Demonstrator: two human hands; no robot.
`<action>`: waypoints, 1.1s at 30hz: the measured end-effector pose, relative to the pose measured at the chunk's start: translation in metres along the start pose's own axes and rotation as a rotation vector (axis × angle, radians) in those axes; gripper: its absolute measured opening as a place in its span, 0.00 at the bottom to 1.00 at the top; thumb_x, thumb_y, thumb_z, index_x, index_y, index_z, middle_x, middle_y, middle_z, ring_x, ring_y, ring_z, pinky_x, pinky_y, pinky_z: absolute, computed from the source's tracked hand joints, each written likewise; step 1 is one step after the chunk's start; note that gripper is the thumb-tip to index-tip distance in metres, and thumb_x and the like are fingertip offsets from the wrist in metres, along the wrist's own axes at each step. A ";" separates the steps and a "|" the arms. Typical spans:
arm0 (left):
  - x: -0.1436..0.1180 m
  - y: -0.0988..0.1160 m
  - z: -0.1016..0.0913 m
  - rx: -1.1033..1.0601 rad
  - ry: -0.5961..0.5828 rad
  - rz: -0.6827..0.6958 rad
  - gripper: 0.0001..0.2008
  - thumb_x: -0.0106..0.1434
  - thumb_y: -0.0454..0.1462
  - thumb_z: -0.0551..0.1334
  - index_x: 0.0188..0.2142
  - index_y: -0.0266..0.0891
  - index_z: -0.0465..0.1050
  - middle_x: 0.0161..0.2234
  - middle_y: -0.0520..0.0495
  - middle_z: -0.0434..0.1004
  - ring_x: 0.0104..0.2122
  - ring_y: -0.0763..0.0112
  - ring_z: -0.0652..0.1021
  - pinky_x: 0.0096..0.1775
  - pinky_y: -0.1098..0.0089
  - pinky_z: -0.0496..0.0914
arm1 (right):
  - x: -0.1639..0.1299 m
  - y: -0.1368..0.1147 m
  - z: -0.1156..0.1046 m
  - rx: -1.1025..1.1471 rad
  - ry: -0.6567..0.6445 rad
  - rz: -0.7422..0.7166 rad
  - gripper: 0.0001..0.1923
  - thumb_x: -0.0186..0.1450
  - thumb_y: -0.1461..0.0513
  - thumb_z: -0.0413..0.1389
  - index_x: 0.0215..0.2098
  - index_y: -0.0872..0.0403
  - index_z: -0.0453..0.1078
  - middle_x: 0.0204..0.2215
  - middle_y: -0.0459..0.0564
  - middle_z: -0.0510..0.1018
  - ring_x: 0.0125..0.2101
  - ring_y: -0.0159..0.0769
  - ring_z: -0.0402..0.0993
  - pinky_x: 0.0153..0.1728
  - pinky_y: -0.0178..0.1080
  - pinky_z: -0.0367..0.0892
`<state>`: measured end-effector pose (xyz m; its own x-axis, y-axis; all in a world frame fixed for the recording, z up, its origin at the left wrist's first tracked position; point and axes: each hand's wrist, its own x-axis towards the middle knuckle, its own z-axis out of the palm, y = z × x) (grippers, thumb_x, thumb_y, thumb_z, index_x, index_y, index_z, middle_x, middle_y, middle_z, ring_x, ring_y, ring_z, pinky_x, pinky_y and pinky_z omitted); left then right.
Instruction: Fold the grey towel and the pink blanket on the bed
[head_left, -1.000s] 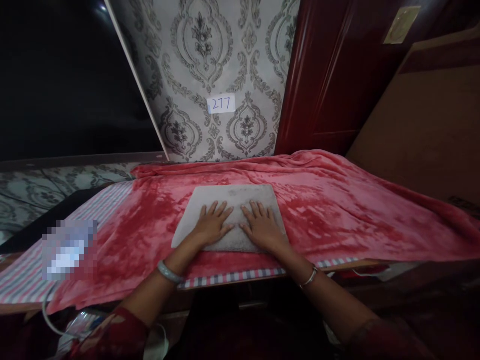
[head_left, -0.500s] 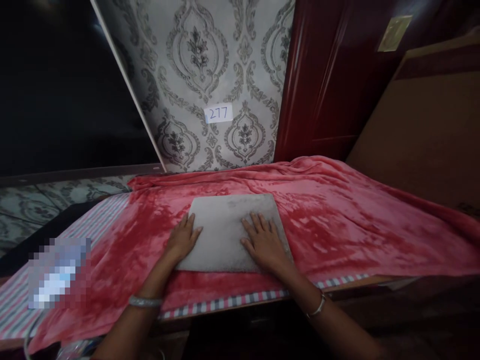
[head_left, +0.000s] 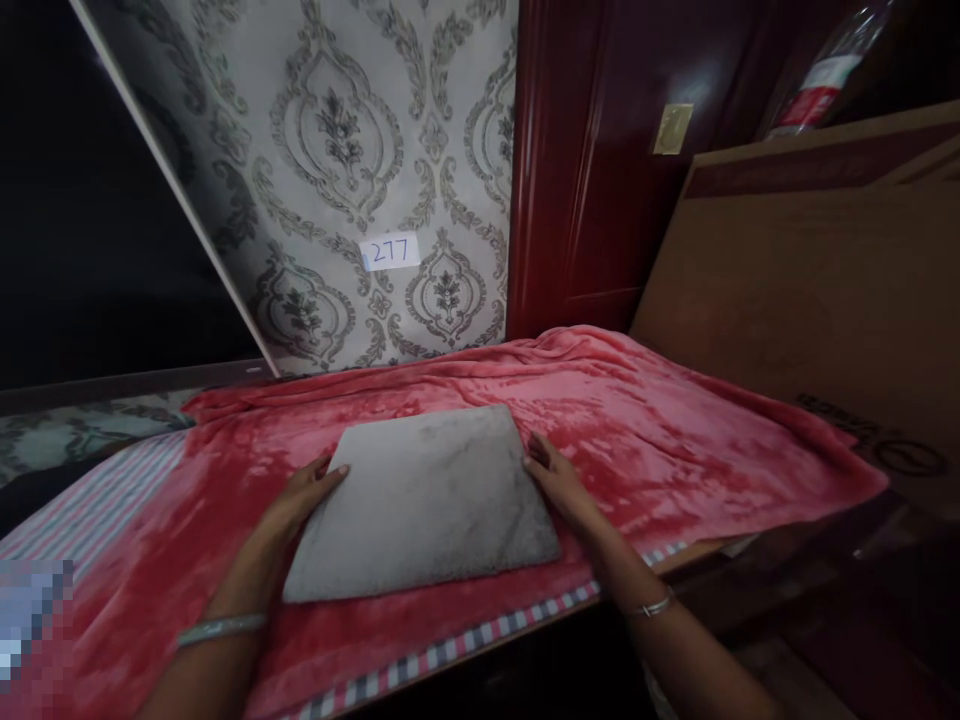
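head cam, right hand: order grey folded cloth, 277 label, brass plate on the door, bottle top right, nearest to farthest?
From the right hand:
1. Grey folded cloth: touching, just left of the fingers, on the red blanket.
2. 277 label: on the wallpaper, up and left.
3. Brass plate: on the dark red door, up and right.
4. Bottle: top right, above the brown board.

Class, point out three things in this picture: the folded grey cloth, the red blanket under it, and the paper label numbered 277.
Folded grey cloth point(head_left: 424, 500): head view, middle of its top face.
Red blanket point(head_left: 675, 450): head view, bare stretch right of the cloth.
Paper label point(head_left: 390, 251): head view, centre, on the numerals.
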<state>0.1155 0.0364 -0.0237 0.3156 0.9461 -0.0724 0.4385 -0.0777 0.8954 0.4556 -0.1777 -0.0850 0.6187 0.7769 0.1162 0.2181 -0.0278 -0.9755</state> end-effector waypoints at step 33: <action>-0.040 0.031 -0.008 -0.543 -0.109 -0.124 0.36 0.36 0.43 0.79 0.46 0.35 0.76 0.38 0.37 0.84 0.32 0.55 0.83 0.30 0.66 0.75 | -0.001 -0.074 0.006 0.529 -0.288 0.119 0.31 0.44 0.57 0.69 0.48 0.51 0.74 0.38 0.48 0.82 0.33 0.41 0.76 0.36 0.42 0.69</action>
<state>0.1092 -0.0011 0.0104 0.3874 0.8976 -0.2104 -0.0087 0.2317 0.9727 0.4344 -0.1731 -0.0145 0.3708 0.9285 0.0181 -0.2892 0.1340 -0.9478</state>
